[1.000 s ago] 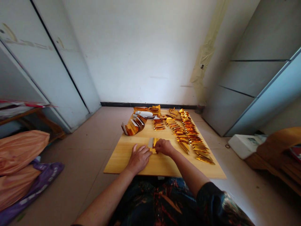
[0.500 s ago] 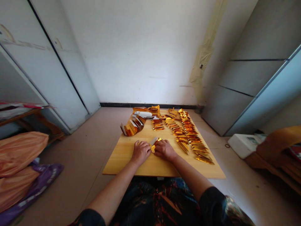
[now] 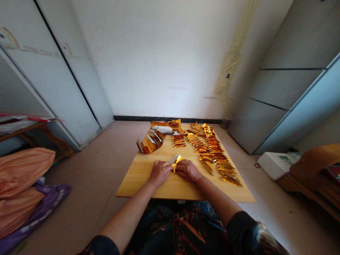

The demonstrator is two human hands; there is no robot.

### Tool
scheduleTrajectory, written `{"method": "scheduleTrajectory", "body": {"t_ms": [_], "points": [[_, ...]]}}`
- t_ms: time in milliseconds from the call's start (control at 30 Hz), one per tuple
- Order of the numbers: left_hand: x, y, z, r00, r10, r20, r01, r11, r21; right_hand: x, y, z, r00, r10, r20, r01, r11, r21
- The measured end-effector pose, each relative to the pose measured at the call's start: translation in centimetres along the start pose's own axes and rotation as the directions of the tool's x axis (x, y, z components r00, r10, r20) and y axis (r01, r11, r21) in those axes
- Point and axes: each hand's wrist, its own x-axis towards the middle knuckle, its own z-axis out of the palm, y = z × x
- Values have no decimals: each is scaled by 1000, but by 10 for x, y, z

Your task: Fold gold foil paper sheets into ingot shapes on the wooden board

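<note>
A sheet of gold foil paper (image 3: 179, 159) with a pale part showing lies on the wooden table, partly hidden by my fingers. My left hand (image 3: 160, 172) pinches its left edge with bent fingers. From the other side my right hand (image 3: 188, 170) grips the same sheet, fingers curled over it. Rows of folded gold paper pieces (image 3: 216, 148) lie to the right of my hands, and a short row of folded pieces (image 3: 179, 141) sits beyond them. Curved gold sheets (image 3: 150, 143) stand at the far left of the table.
The wooden table (image 3: 138, 179) stands before me. A white roll-like packet (image 3: 162, 129) and more gold sheets (image 3: 174, 124) lie at its back. Orange bags (image 3: 25, 173) are on the left; a white box (image 3: 273, 163) and a grey fridge (image 3: 268, 106) stand to the right.
My hands have shifted slightly on the gold foil paper, and more of its gold surface shows between and above my fingers. The other pieces lie as before.
</note>
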Motion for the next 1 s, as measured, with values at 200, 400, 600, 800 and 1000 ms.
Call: {"method": "scheduleTrajectory", "body": {"t_ms": [200,400,600,800,1000], "points": [[-3,-1,2,1000,-20,-7,20,1000,-17,-1,0,4,999,52,-8,-52,999,-14],[-4,-1,3,999,-41,-2,41,999,-18,7,3,16,987,61,-147,-55,998,44],[-2,5,1,999,-43,-15,43,999,-3,4,17,9,913,260,-313,-260,965,43],[-3,12,6,997,-66,-43,70,992,103,7,-11,5,989,122,-78,-127,990,-64],[-8,11,6,999,-39,-23,41,996,84,3,-12,9,969,228,94,-216,969,-119]]}}
